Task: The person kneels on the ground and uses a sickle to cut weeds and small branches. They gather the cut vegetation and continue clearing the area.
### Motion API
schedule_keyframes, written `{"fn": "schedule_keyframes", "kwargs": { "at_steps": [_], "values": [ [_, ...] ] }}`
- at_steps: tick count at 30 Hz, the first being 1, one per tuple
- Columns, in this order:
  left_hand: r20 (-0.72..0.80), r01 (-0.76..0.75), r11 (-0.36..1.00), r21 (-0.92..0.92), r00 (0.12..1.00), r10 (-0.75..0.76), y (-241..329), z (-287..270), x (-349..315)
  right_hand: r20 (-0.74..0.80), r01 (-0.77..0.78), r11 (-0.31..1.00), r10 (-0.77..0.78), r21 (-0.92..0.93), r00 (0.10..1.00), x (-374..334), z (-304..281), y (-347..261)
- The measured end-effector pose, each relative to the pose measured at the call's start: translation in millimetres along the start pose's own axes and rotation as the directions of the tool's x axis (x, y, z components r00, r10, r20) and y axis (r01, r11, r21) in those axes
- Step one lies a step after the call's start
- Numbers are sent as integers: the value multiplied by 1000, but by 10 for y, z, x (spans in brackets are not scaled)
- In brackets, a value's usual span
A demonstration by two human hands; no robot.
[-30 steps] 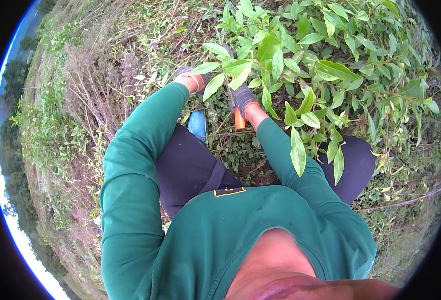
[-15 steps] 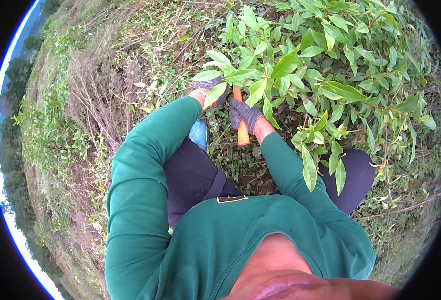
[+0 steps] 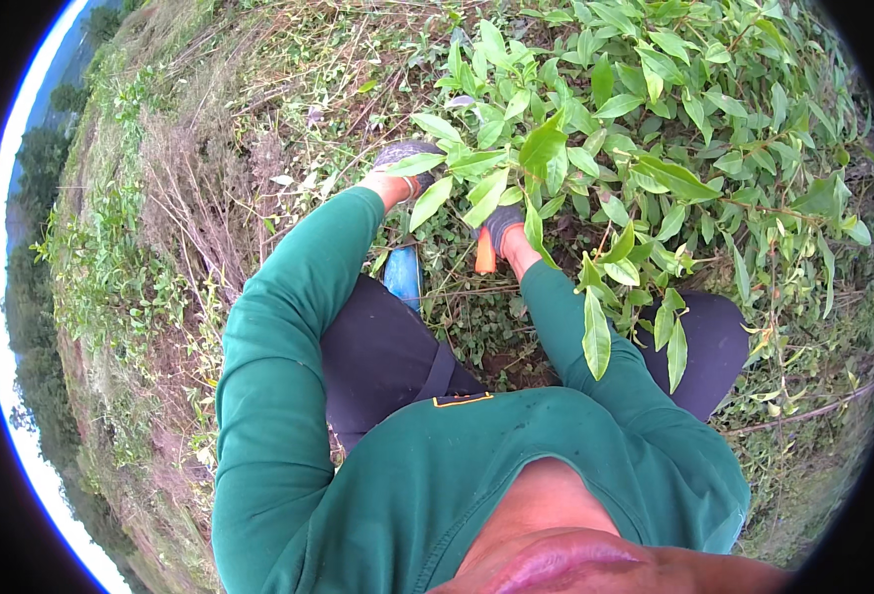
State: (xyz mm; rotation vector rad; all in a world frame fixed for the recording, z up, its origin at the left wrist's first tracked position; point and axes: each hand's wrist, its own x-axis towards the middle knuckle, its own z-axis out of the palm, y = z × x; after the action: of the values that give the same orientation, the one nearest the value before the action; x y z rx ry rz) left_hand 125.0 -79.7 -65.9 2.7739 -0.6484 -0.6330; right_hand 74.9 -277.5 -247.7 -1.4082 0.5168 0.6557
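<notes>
My right hand point(image 3: 504, 224), in a dark grey glove, is closed around an orange handle point(image 3: 485, 253) whose lower end sticks out below the fist. Leaves hide the rest of that tool. Up and to the left, my gloved left hand point(image 3: 404, 158) is low among the weeds, beside the shrub's leaf tips. Leaves cover part of it, and its fingers cannot be made out. The leafy green shrub point(image 3: 674, 178) spreads over and beyond both hands. A blue object point(image 3: 403, 273), perhaps a boot, shows beside my left knee.
Low weeds and soil point(image 3: 466, 317) lie between my knees. Dry brown brush point(image 3: 189, 188) stands on the left. Overhanging twigs reach across my right forearm, and a thin woody stem point(image 3: 813, 411) crosses the ground at the right. Trees line the far left.
My left hand has shifted slightly left, away from my right hand. The orange handle has moved a little upward with my right hand, and less of it shows.
</notes>
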Motion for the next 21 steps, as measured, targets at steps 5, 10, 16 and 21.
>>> {"fn": "schedule_keyframes", "kwargs": {
  "at_steps": [5, 10, 16, 21],
  "values": [
    [32, -69, 997, 41, 997, 67, 216, -285, -49, 29, -41, 991, 38, 124, 999, 468, -543, -74],
    [-166, -80, 997, 2, 983, 79, -997, 336, 66, 47, -55, 997, 53, 44, 997, -181, 8, 88],
    [-17, -33, 902, 430, 999, 45, -584, -394, 83, 48, -207, 949, 202, 236, 978, -1375, 249, -178],
    [-461, 422, 835, 352, 855, -238, -930, -670, -447, 242, -137, 979, 171, -152, 955, -2039, 675, -483]
  ]
}}
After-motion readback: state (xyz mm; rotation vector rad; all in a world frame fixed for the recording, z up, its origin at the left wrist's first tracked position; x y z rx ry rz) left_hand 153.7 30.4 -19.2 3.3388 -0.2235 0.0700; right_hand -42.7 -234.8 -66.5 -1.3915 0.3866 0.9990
